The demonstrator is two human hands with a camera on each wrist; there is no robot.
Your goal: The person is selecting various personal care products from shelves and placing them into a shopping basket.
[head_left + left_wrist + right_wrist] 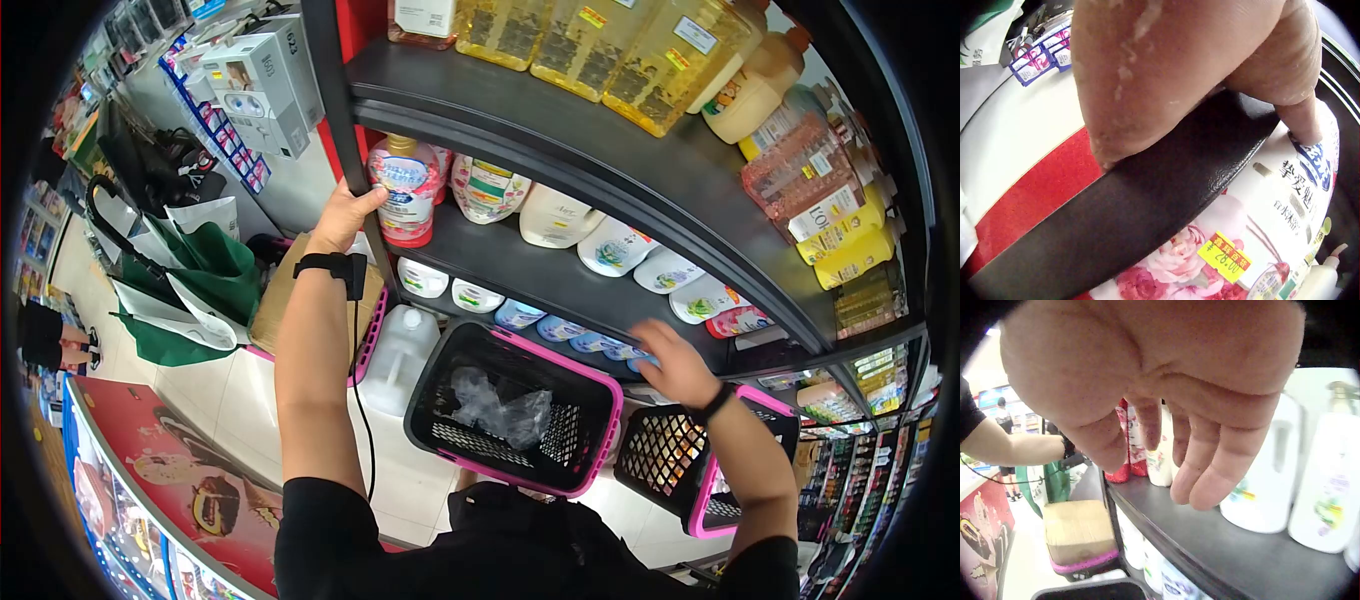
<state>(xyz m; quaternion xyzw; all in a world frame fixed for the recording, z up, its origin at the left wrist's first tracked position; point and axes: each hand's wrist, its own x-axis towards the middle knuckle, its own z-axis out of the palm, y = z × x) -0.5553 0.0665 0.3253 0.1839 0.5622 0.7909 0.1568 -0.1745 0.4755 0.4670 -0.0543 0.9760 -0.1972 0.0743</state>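
Observation:
My left hand (343, 215) grips the dark upright shelf post (1129, 206) at the left end of the rack. One of its digits reaches past the post onto the label of a pink and white body-wash bottle (405, 190) with a gold cap. A yellow price sticker (1225, 257) shows on that bottle's flowered side. My right hand (680, 365), blurred in the head view, hovers in front of the lower shelves with loosely bent fingers and nothing in them. Behind those fingers in the right wrist view stands a white handled bottle (1266, 469).
Below me a black basket with a pink rim (425, 400) holds crumpled clear plastic. A second basket (700, 500) stands at right, a white jug (400, 360) and a cardboard box (280, 300) at left. Large yellow bottles (590, 45) line the upper shelf (560, 110).

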